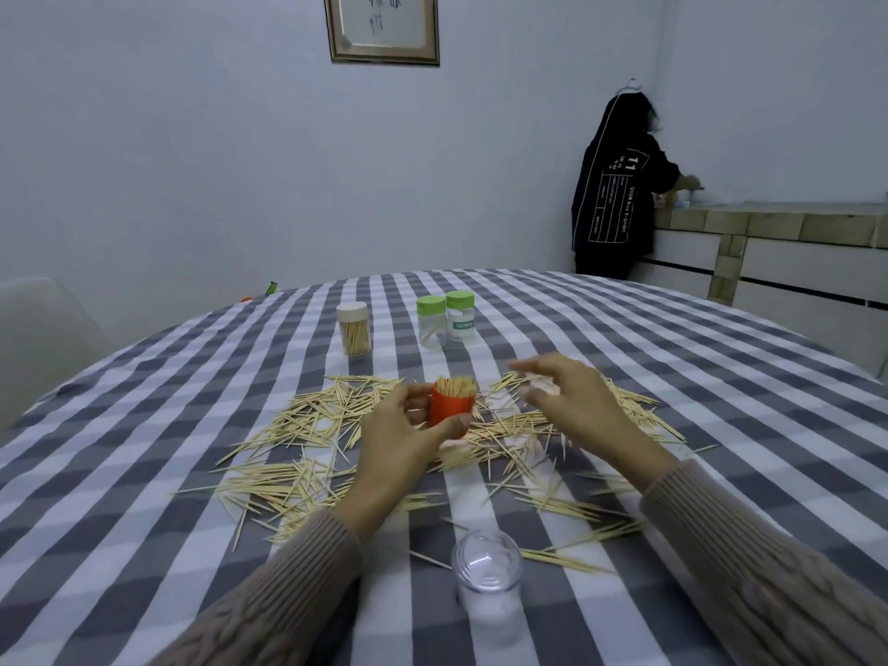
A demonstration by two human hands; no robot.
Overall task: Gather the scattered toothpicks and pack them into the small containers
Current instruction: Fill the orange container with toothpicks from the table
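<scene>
The left hand (403,425) grips the orange container (451,411) near the middle of the frame: the thumb lies across its front wall and the other fingers are curled round its left side. The container stands upright, its mouth turned up, and it is already packed with toothpicks that stand on end above the rim.

The right hand (572,396) hovers just to the right of the container, a little higher in the frame. Its fingers (524,365) are spread and only lightly bent, the tips directed to the left, toward the container mouth. The hand is blurred, so I cannot tell for sure whether a few toothpicks are between the fingertips; it seems to hold nothing.

The scattered toothpicks (312,415) lie flat on the checked bench (144,473) in a wide band, from middle left to lower right of the frame, on both sides of the container and under the right hand. Their long axes point in many directions, though many run roughly left to right.

In my judgement, the next move depends on this: the loose toothpicks nearest the free hand lie directly below and to the right of its fingers, lying flat, while the container opening is upright. So they must be gathered, aligned and turned on end before they enter.
</scene>
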